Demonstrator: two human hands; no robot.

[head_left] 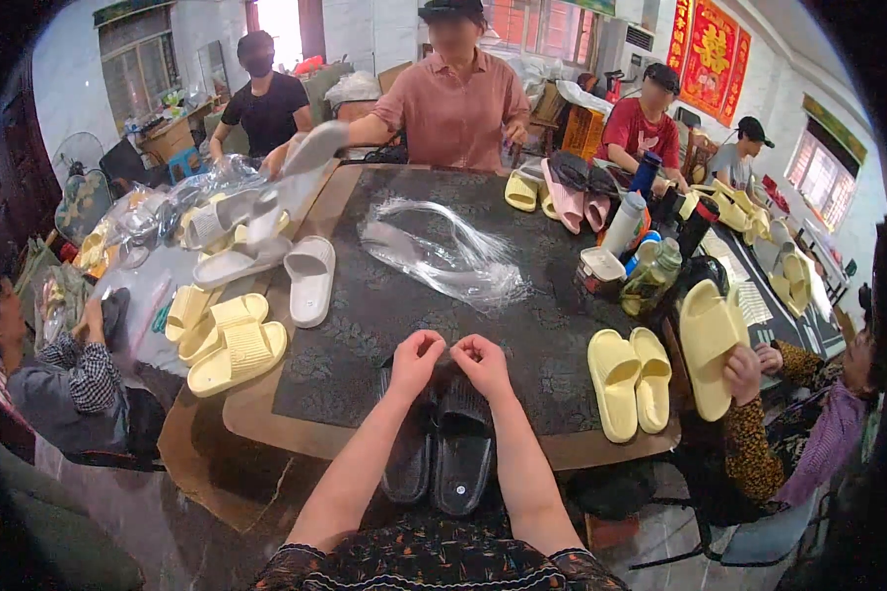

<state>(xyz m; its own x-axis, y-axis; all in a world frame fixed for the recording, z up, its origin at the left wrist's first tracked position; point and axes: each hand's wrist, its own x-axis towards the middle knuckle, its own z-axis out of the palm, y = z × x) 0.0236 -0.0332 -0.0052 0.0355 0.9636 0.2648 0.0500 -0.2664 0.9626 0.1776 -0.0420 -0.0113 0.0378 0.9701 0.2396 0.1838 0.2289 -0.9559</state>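
Note:
Above the table's near edge, my left hand (418, 362) and my right hand (481, 365) are close together, fingers pinched. Whatever lies between the fingertips is too small to make out. Just under my hands, a pair of black slippers rests side by side at the table edge: the left slipper (406, 465) and the right slipper (463, 461), which has a small white round sticker at its heel. Farther up the dark table mat (365, 345) lies a loose bundle of clear plastic strands (453, 261), partly fanned out.
Pale yellow slippers (237, 357) and a light grey slipper (311, 284) lie left. Right are a yellow pair (618, 384), bottles (624, 223) and a tub (599, 268). A co-worker (453, 108) across swings a grey slipper (313, 153); another at right holds a yellow slipper (708, 345).

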